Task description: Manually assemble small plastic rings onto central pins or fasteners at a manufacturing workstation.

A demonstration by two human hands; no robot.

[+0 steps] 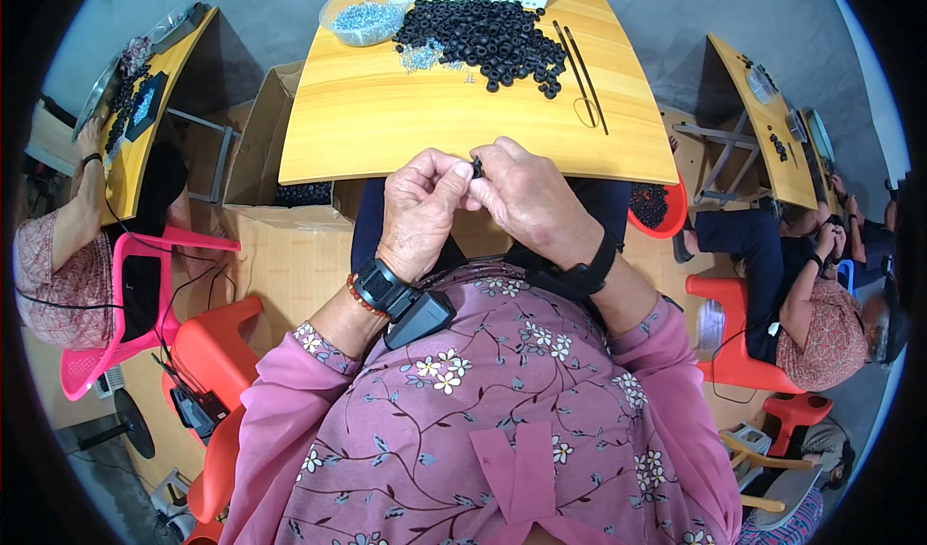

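Just in front of the table's near edge, my left hand (425, 202) and my right hand (536, 197) meet with fingers pinched closed. Between the fingertips shows a small black part (476, 167), mostly covered, so its exact shape is hidden. Farther off on the yellow table (386, 130) lies a heap of small black ring-shaped parts (483, 38). Beside the heap stands a clear round tub (333, 26) of small shiny bluish-silver pieces. Some loose silver pieces (422, 55) lie in front of it.
Two thin dark rods (587, 77) lie at the table's right side. A cardboard box (266, 149) with black parts stands on the floor at left, a red basin (682, 202) at right. Other people sit at side tables, among red and pink chairs (159, 284).
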